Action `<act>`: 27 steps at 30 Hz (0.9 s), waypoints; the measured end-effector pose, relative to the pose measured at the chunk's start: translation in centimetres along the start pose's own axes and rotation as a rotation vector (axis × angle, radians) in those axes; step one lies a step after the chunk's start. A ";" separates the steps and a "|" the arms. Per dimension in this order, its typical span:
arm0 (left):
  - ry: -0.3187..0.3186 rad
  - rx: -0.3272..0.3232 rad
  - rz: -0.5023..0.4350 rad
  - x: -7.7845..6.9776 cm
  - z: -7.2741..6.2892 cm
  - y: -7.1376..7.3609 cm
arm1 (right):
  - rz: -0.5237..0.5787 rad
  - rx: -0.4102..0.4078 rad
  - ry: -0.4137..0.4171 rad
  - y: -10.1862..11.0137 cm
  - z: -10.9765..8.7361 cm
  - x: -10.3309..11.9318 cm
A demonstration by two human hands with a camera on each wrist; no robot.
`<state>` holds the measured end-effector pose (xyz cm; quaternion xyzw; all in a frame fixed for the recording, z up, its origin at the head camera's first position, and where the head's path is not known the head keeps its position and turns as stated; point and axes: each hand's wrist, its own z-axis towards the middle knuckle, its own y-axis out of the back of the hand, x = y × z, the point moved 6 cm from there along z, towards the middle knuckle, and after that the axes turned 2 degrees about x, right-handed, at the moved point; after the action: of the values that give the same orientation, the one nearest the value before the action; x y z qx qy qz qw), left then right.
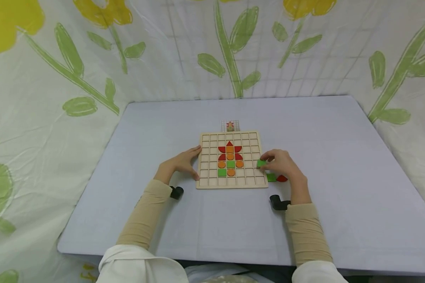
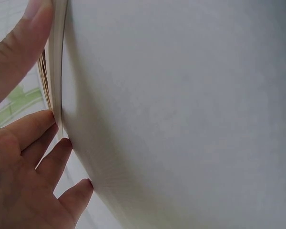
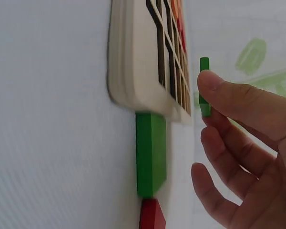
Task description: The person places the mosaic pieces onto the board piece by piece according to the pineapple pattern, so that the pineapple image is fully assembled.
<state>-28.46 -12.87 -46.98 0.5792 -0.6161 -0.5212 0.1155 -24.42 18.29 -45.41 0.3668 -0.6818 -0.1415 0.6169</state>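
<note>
My right hand [image 1: 282, 163] pinches a small green square tile [image 3: 204, 64] between thumb and fingers, raised over the right edge of a wooden grid board [image 1: 231, 187]. Red, orange and green pieces fill several cells in the board's middle: a red triangle [image 1: 229, 143] at the top, curved red pieces [image 1: 238, 149] below it, then orange discs [image 1: 231, 172] and green squares [image 1: 222, 172]. Along the board's left edge rests my left hand [image 1: 182, 162], its thumb and extended fingers spread apart. In the left wrist view, the fingertips [image 2: 48, 116] touch the board's side.
Another green tile [image 1: 271, 177] and a red curved piece [image 1: 281, 178] lie on the table by the board's lower right corner. Behind the board is a small card [image 1: 230, 125] with a printed grid and figure. Black wrist devices [image 1: 279, 203] sit near both wrists.
</note>
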 end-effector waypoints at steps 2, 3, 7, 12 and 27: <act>-0.001 0.000 0.004 0.0 0.0 0.0 | -0.005 0.009 0.025 -0.5 0.2 0.5; 0.000 0.001 0.004 0.0 0.0 0.0 | -0.009 0.014 0.038 -0.7 0.3 0.7; 0.000 0.002 -0.001 0.1 0.1 0.0 | -0.023 0.031 0.064 -1.7 0.6 1.7; 0.003 0.003 -0.009 0.1 0.1 -0.1 | -0.033 0.055 0.081 -2.9 1.2 2.7; -0.013 -0.003 -0.002 -0.1 -0.2 0.1 | -0.032 0.095 0.080 -4.9 1.6 4.3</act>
<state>-28.38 -12.89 -46.77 0.5760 -0.6155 -0.5261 0.1120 -24.19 11.63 -45.73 0.4119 -0.6567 -0.1042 0.6231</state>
